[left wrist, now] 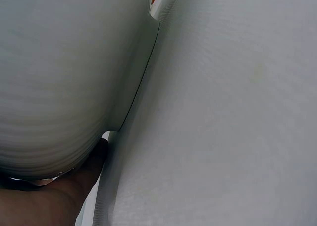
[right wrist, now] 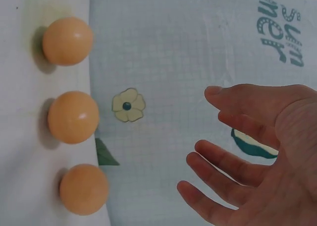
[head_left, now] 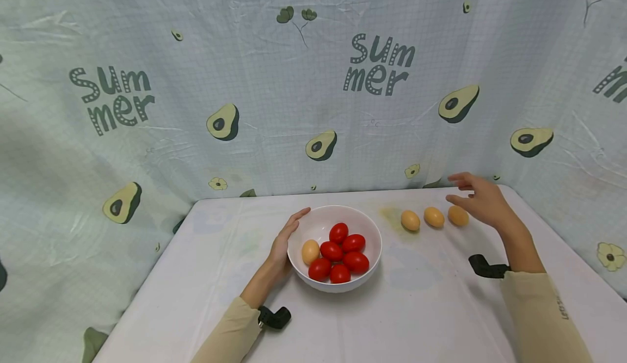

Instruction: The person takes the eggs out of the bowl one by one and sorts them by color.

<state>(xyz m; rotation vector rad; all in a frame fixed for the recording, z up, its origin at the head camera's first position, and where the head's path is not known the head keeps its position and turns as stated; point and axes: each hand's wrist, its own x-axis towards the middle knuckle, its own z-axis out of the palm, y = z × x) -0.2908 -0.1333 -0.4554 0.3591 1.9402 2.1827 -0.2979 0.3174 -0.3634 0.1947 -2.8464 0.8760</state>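
Observation:
A white bowl (head_left: 334, 285) on the table holds several glossy red eggs (head_left: 331, 251) and one yellow-orange egg (head_left: 311, 252) at its left side. My left hand (head_left: 284, 243) rests along the bowl's outer left wall, its fingers extended up to the rim. From the left wrist, the bowl wall (left wrist: 59, 77) fills the upper left, with a digit stretched beneath its curve. My right hand (head_left: 482, 200) hovers above the rightmost yellow-orange egg (head_left: 458, 216), thumb and fingers apart and holding nothing. Two matching eggs, a middle one (head_left: 434, 217) and a left one (head_left: 410, 220), complete that row.
A pale cloth covers the table (head_left: 220, 243). Behind it hangs a curtain (head_left: 264, 91) printed with avocados and lettering, meeting the table's back edge. Both wrists wear a black camera mount, one visible on the right (head_left: 487, 268).

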